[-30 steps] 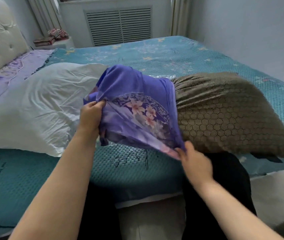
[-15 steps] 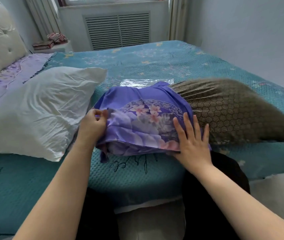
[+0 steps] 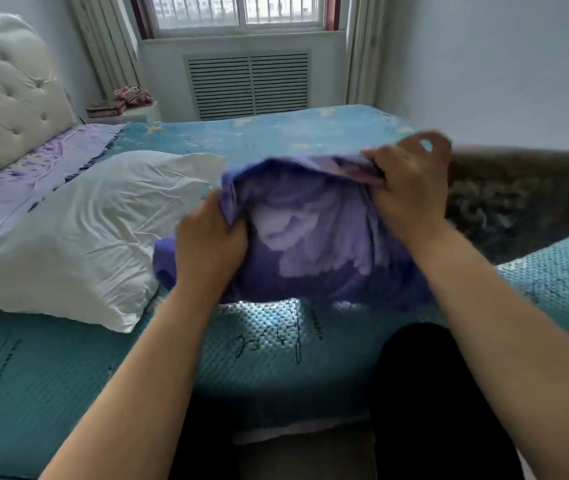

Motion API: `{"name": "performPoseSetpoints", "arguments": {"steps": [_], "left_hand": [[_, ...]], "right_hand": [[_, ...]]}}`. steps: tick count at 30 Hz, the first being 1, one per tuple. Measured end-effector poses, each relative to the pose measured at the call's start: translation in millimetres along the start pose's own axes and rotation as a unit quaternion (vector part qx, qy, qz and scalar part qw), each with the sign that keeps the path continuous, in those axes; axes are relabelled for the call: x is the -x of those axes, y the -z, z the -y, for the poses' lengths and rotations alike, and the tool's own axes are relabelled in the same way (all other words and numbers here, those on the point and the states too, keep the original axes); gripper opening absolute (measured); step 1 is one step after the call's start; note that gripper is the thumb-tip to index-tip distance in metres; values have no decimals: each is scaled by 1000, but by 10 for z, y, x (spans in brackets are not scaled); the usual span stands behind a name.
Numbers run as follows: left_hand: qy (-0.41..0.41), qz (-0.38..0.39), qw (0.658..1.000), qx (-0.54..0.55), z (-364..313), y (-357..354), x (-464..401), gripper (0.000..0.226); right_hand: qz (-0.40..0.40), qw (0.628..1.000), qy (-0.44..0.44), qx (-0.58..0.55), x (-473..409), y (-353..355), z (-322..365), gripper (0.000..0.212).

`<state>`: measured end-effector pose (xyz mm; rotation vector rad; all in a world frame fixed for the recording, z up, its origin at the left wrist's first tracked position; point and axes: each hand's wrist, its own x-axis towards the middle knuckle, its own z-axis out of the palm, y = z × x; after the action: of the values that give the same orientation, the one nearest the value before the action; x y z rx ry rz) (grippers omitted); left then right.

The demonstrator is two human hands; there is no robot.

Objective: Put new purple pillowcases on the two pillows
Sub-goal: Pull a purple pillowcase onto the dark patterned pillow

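You stand at the near edge of a bed covered by a teal quilted bedspread (image 3: 68, 368), with both forearms reaching forward. Between your hands, held just above the bedspread, is a bunched purple fabric pillowcase (image 3: 310, 244) with a pale floral print. Your left hand (image 3: 208, 247) is closed in a fist around the near left edge of the cloth. Your right hand (image 3: 411, 188) grips the upper right edge, fingers curled over the fold; motion blur softens its outline.

The brown honeycomb-patterned pillow (image 3: 504, 206) lies on the bed directly to the right of the pillowcase, its near end just beside your right hand, its long axis running away to the right. It looks as if the case is partly worked over that end, though blur hides the exact overlap. Your right hand is the nearer one to it, so any pull of the case along the pillow probably runs rightward.

The white crumpled bare pillow (image 3: 78, 237) rests on the bed to the left, close to your left hand and uncovered. A cream tufted headboard (image 3: 2, 109) stands at far left.
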<state>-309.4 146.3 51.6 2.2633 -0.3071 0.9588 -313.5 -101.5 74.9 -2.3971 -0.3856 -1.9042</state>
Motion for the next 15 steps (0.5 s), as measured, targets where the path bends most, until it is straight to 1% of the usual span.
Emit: {"name": "performPoseSetpoints", "arguments": {"steps": [1, 2, 4, 5, 6, 7, 8, 9, 10, 11, 13, 14, 15], "left_hand": [[33, -13, 999, 31, -70, 115, -136, 30], [64, -11, 995, 74, -99, 225, -292, 32], [121, 50, 978, 162, -34, 351, -576, 37], [136, 85, 972, 171, 59, 349, -670, 39], [141, 114, 972, 148, 202, 278, -717, 40], [144, 140, 974, 104, 359, 170, -728, 40], [151, 156, 975, 46, 507, 46, -703, 35], [162, 179, 970, -6, 630, -82, -638, 31], [170, 211, 961, -51, 717, -208, -537, 38], [168, 254, 948, -95, 769, -324, -411, 47], [131, 325, 922, -166, 798, -519, -151, 57], [118, 339, 915, -186, 783, -581, -52, 60], [115, 335, 914, -199, 781, -618, 13, 62]], "right_hand": [[1, 1000, 12, 14, -232, 26, 3, 12], [25, 999, 13, 26, -456, 28, 3, 18], [126, 991, -7, 39, -818, -8, 21, 38], [185, 982, -19, 44, -922, -85, 26, 43], [248, 967, -29, 46, -953, -186, 35, 42], [312, 948, -44, 42, -921, -300, 61, 39], [380, 922, -66, 31, -823, -411, 113, 40], [451, 888, -89, 13, -666, -504, 172, 46], [510, 854, -102, -10, -459, -584, 238, 52], [548, 830, -101, -28, -223, -644, 313, 58], [592, 801, -86, -32, 210, -675, 440, 69], [603, 792, -92, -28, 374, -676, 470, 73], [607, 787, -105, -28, 487, -682, 487, 76]]}}
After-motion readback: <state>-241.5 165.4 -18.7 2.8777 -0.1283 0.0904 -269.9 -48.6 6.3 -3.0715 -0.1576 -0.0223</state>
